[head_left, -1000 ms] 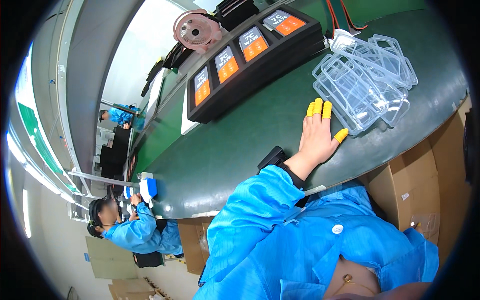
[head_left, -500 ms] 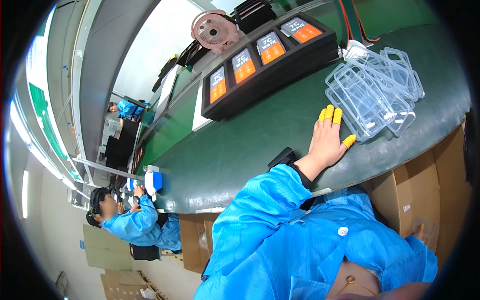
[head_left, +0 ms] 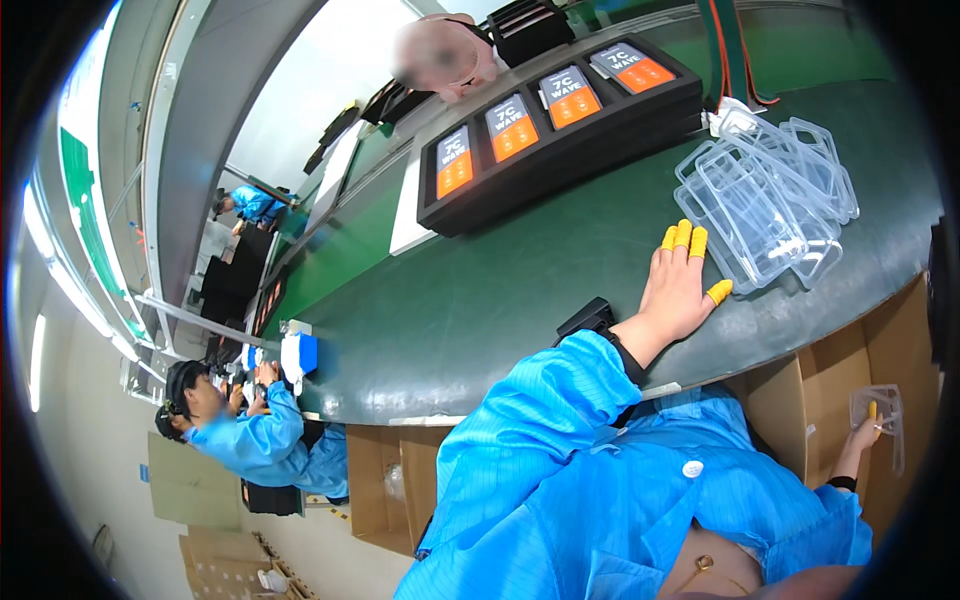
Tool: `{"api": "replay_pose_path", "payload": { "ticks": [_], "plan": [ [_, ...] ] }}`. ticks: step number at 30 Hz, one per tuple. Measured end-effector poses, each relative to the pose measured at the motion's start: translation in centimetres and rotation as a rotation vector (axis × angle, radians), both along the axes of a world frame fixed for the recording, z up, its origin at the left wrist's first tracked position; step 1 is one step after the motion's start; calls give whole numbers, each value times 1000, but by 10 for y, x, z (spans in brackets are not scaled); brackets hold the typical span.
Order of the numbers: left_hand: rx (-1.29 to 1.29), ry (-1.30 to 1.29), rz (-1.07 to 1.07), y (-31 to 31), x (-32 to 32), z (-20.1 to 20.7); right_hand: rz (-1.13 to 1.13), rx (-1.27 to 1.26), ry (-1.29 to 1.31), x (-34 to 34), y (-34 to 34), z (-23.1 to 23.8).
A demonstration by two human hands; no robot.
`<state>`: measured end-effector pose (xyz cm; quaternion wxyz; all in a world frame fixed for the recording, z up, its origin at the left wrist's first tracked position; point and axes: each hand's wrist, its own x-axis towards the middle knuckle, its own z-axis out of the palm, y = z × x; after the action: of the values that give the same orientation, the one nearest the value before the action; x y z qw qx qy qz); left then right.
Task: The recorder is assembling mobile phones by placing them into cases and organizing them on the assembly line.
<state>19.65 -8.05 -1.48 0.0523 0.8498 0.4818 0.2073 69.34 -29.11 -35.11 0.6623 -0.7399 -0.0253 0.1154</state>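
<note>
My left hand [head_left: 674,300], with yellow finger cots on its fingertips, lies flat on the green tabletop [head_left: 480,310], fingers spread and nothing held. Just beyond those fingers is a loose pile of clear plastic trays [head_left: 745,215], overlapping at odd angles. Low on the right, my right hand [head_left: 866,434] pinches a clear plastic tray [head_left: 895,425] in front of an open cardboard box [head_left: 830,385]. That tray stands roughly upright; its lower part is partly seen against the cardboard.
A black compartment tray [head_left: 600,140] holding orange-and-grey boxes [head_left: 512,130] stands at the back, with a pink fan [head_left: 450,65] behind it. Red and green straps [head_left: 728,50] hang at the right. A co-worker in blue [head_left: 255,435] sits further left beside another cardboard box [head_left: 375,470].
My right hand has come up further into view, and the tray in it now shows clearly. My left hand stays on the tabletop. The whole view has shifted slightly.
</note>
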Motion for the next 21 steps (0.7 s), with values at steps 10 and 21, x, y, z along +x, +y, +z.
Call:
{"api": "replay_pose_path", "payload": {
  "ticks": [10, 21],
  "plan": [
    [-21, 4, -5, -2, 1, 0, 72, 71, -137, -63, 24, 105],
    [120, 68, -39, 4, -7, 1, 324, 52, -714, -164, 66, 250]
  ]
}}
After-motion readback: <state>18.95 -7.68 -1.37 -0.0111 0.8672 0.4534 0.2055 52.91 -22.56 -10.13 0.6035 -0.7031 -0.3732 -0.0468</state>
